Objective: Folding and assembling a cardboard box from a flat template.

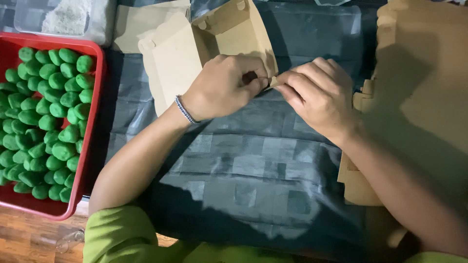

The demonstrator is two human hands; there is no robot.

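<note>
A half-folded tan cardboard box (214,44) lies near the top middle of the worktop, its flaps spread open and its side walls partly raised. Both hands meet at its lower right corner. The left hand (222,87) is curled nearly closed, thumb and fingertips pinched on the box's edge, and a thin silver bracelet (185,109) circles its wrist. The right hand (317,95) is likewise curled, its fingertips pinching a small cardboard tab (274,82) at that same corner; the two hands touch or nearly touch there, though the exact grip is hard to make out because the fingers hide it.

Under the box and the hands spreads a dark grey-blue plastic sheet (253,170) with a faint blocky pattern, covering the worktop. To the right, beneath the right forearm, lies a stack of flat tan cardboard blanks (419,73), well lit at the top and shadowed lower down. At the left stands a red plastic tray (92,122) filled with many small green oval pieces (44,112). Above the tray, at the top left corner, sits a clear plastic container of white powder (66,17). A bare strip of brown wood (29,238) shows at the bottom left, and green sleeves (122,234) cover the upper arms.
</note>
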